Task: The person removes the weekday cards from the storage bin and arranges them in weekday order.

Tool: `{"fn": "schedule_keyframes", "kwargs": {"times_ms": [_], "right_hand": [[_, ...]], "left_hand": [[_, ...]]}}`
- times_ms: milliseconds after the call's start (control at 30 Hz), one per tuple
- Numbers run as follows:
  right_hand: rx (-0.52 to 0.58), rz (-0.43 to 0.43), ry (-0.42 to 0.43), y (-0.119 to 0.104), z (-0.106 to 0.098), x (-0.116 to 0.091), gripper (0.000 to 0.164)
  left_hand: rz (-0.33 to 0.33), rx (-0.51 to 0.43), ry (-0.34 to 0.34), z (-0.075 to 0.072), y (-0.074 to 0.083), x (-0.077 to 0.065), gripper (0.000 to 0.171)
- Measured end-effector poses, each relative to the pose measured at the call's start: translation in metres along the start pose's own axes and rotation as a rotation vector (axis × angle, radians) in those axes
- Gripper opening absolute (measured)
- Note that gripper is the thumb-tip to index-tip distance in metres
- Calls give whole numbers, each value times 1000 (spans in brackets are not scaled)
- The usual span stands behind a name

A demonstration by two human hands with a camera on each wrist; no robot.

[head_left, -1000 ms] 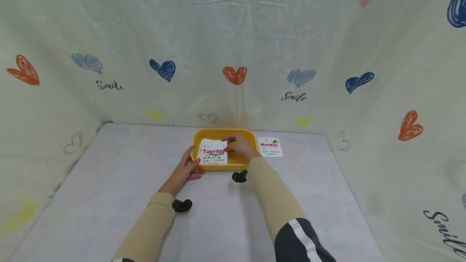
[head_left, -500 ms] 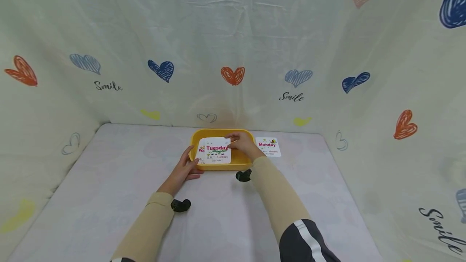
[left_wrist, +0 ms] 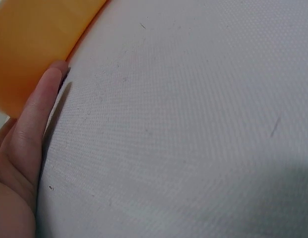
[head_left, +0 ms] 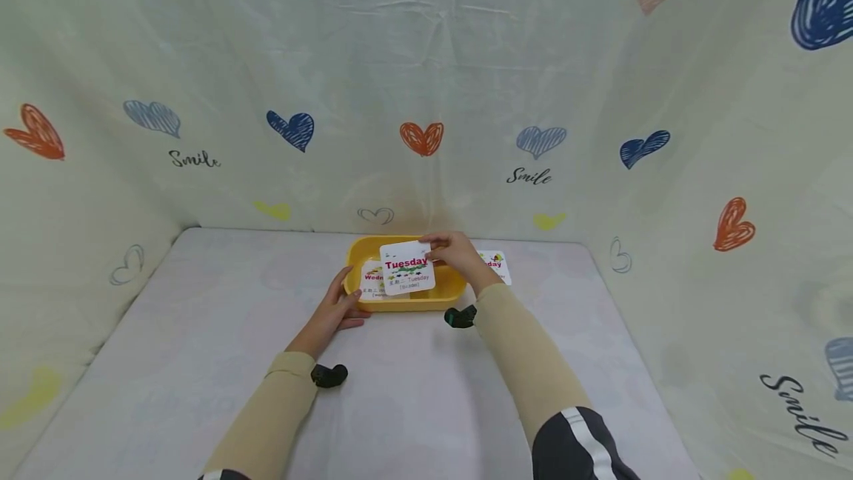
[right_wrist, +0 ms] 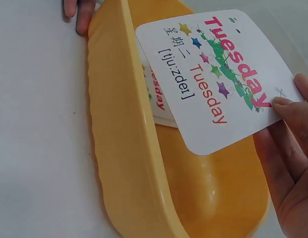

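A yellow plastic tray (head_left: 413, 306) sits near the back of the table. My right hand (head_left: 460, 252) pinches the right edge of a white "Tuesday" card (head_left: 406, 280), tilted above the tray. Close up in the right wrist view, the thumb lies on the face of this Tuesday card (right_wrist: 218, 89). Under it, inside the tray, lies a "Wednesday" card (head_left: 371, 287), partly covered; whether more cards lie below cannot be seen. My left hand (head_left: 331, 311) holds the tray's front left corner. In the left wrist view its fingers press along the outer wall of the tray (left_wrist: 39, 39).
Just right of the tray, a "Monday" card (head_left: 496, 267) lies on the table, partly hidden behind my right hand. The white-covered table (head_left: 393, 398) meets a heart-printed curtain (head_left: 466, 191) right behind the tray.
My right hand has slid the Tuesday card rightward off the Wednesday card and lifted it. More of the Wednesday card shows. The left hand stays at the tray's corner.
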State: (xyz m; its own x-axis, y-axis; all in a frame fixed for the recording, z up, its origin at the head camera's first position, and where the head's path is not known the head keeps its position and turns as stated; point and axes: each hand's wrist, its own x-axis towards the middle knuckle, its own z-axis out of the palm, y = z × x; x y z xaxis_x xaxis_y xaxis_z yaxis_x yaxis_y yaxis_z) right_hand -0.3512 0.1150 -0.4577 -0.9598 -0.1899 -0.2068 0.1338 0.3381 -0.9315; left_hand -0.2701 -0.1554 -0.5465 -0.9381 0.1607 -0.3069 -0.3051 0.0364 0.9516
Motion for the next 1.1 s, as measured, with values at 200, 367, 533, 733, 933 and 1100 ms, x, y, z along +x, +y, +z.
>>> {"fn": "schedule_keyframes", "kwargs": {"times_ms": [200, 367, 533, 733, 933, 1100], "right_hand": [[-23, -9, 19, 0, -11, -2, 30], [-10, 11, 47, 4, -20, -7, 30], [27, 27, 74, 7, -31, -14, 30], [86, -1, 97, 13, -44, -22, 30], [183, -38, 124, 19, -58, -31, 32], [201, -29, 167, 26, -68, -36, 34]], "left_hand": [[0, -6, -7, -2, -2, -1, 64], [-16, -17, 5, -2, -4, 0, 65], [-7, -13, 12, -3, -5, 1, 66], [-18, -10, 23, -1, -6, 4, 66], [-25, -4, 22, 1, -5, 5, 66], [-21, 9, 21, 1, -2, 5, 66]]}}
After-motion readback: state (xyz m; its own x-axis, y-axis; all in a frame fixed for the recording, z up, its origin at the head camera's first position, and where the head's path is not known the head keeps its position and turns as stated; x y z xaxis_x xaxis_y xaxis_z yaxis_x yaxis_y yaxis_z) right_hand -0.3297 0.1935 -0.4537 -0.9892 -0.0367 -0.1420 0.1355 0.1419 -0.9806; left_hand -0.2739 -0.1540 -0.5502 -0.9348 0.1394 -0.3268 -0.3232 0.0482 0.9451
